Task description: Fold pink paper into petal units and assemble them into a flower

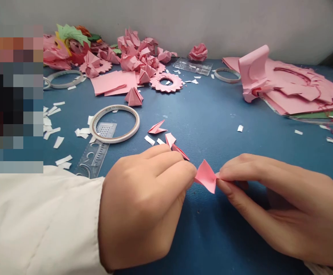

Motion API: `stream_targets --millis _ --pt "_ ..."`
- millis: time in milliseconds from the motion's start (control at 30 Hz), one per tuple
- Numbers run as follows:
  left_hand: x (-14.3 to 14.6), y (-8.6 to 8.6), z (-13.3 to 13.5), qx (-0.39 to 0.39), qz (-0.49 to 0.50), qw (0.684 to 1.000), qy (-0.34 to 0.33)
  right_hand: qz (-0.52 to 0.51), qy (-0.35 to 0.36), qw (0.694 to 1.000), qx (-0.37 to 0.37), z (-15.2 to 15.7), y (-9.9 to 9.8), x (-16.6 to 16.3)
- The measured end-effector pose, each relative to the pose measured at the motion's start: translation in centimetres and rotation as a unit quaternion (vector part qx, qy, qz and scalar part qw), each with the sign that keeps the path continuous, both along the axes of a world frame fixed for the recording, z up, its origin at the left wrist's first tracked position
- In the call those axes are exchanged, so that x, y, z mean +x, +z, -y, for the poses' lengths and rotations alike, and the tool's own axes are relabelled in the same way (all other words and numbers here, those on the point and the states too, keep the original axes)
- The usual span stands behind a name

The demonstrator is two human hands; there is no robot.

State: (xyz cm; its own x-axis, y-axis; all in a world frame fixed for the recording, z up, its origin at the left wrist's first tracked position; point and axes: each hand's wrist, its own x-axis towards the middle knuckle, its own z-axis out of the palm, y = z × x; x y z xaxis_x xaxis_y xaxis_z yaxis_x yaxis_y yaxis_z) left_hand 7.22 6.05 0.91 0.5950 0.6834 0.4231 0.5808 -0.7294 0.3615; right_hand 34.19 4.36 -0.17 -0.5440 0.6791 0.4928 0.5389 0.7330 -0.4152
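Note:
A small piece of pink paper [206, 177] is stretched between my two hands above the blue table. My left hand [149, 202] pinches its left corner, with the fingers curled and the thumb mostly hidden. On the opposite side, thumb and forefinger of my right hand [281, 202] grip the right corner. Just beyond my left fingers lie small folded pink pieces: one pointed piece [157, 127], and two more partly behind the knuckles, including a narrow one [181, 151]. White paper strips [149, 140] lie beside them.
A tape roll [115, 139] rests over a clear stencil ruler [93, 160] left of centre. Folded pink paper shapes [138, 57] pile up at the back, near a pink ring [166, 83]. Pink sheets [306, 88] are stacked back right. White scraps [58, 142] lie scattered at left.

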Motion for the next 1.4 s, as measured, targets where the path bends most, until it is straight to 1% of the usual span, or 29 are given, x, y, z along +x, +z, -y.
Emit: stream_targets --millis 200,300,367,467,600,800,1100,1267,1400 --pt "-1.7 -0.5 1.1 0.010 -0.001 1.000 -0.005 0.052 0.014 0.998 0.027 -0.2 -0.1 0.5" --pt "-1.8 -0.6 1.2 0.015 -0.001 1.000 -0.011 0.066 -0.005 0.996 0.056 0.0 -0.2 0.6" --pt "-1.8 -0.6 1.1 0.014 -0.005 1.000 -0.014 0.078 0.004 0.995 0.065 0.2 -0.2 0.7" --pt "-1.7 -0.5 0.9 0.012 -0.010 0.999 -0.028 0.084 0.028 0.994 0.060 0.2 -0.1 0.8" --pt "-1.8 -0.4 0.8 0.013 -0.013 0.999 -0.045 0.077 0.033 0.995 0.062 0.1 -0.2 0.8" --pt "-1.8 -0.6 0.2 0.029 -0.032 0.994 -0.099 0.075 0.040 0.995 0.053 0.0 -0.6 0.6" --pt "-1.9 -0.8 0.5 0.033 -0.031 0.994 -0.103 0.081 0.038 0.994 0.055 0.0 -1.4 0.3" --pt "-1.7 -0.8 0.4 0.029 -0.033 0.994 -0.099 0.086 0.043 0.992 0.078 -0.1 -1.3 0.2" --pt "-1.4 -0.6 0.3 0.023 -0.033 0.994 -0.101 0.074 0.053 0.993 0.077 -0.3 -1.2 0.1"
